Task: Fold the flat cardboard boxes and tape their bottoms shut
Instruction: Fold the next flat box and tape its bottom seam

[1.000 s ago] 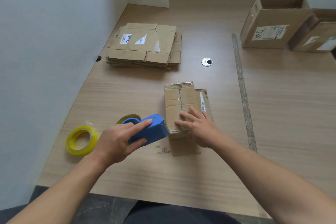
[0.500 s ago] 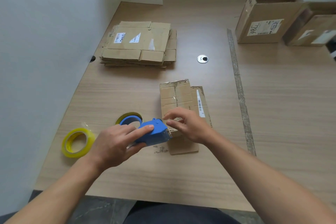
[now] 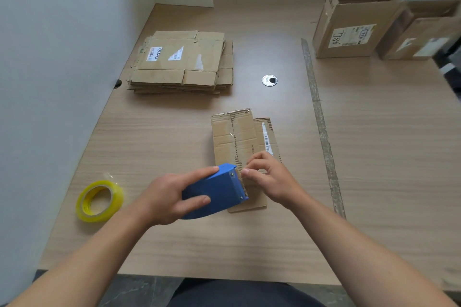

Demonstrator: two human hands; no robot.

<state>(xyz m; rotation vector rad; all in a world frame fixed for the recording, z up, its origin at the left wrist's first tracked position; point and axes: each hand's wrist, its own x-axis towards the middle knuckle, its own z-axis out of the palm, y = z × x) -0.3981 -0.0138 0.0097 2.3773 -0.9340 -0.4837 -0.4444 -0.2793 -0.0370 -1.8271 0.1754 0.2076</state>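
Yellow roll of tape (image 3: 99, 200) sat off at the left edge of the desk (image 3: 149, 147), out of the way, my guess was as a spare. Left hand (image 3: 164, 197) was wrapped round the blue tape dispenser (image 3: 217, 190), index finger laid along the top, holding it with the toothed edge facing right over the near end of the box. Up behind that was the stack of flat boxes (image 3: 182, 62) waiting their turn. The box (image 3: 234, 137) being worked on lay mid-desk right in front of the person, closed flaps up, long side running away toward the far wall, centre seam going the same way, so a strip could be pulled straight along it. Right hand (image 3: 272, 179) had its fingertips bunched right at the cutter, probably after the loose end of tape, but it's clear stuff and I honestly couldn't tell if it had hold of anything. Two made-up boxes (image 3: 354, 22) stood at the far right, open tops up
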